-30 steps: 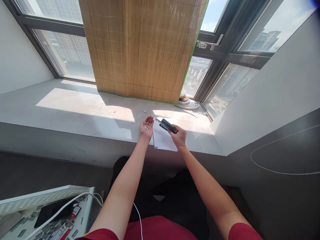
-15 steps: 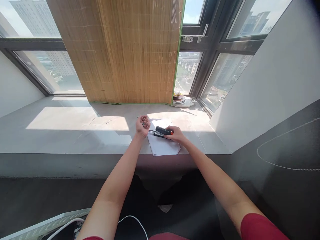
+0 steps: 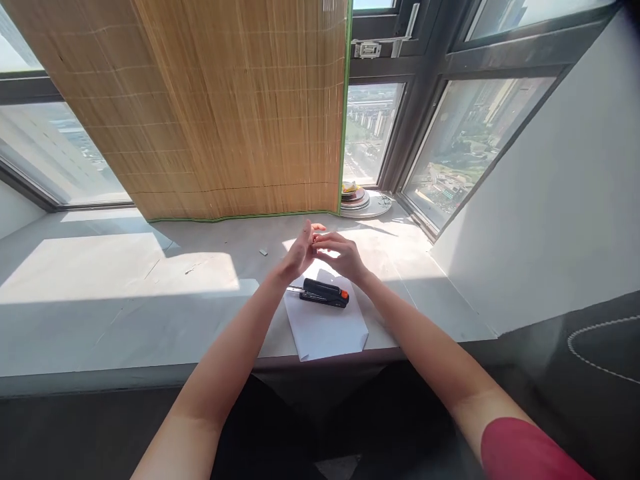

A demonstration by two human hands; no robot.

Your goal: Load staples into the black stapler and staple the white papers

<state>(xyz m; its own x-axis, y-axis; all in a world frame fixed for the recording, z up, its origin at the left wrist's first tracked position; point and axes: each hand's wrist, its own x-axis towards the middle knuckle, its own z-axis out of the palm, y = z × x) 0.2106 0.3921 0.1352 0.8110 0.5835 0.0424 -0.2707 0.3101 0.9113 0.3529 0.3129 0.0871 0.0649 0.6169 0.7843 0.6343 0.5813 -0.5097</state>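
A black stapler (image 3: 324, 292) with an orange end lies on white paper (image 3: 327, 330) on the window sill. A thin metal part (image 3: 295, 289) sticks out of its left end. Beyond it, my left hand (image 3: 303, 250) is raised with the palm turned inward and its fingers curled. My right hand (image 3: 343, 253) meets it, thumb and fingertips pinched together at the left fingers. Something small seems to be between the fingertips, too small to make out. A small pale grey piece (image 3: 263, 253) rests on the sill left of my hands.
A bamboo blind (image 3: 240, 120) with green edging hangs down to the back of the sill (image 3: 165, 333). Stacked plates (image 3: 363, 202) stand in the back right corner beside the window frame. A white wall (image 3: 540, 200) bounds the right side.
My right hand has let go of the stapler, which now lies on the paper, and has moved up to my left hand. The view has shifted closer to the sill.
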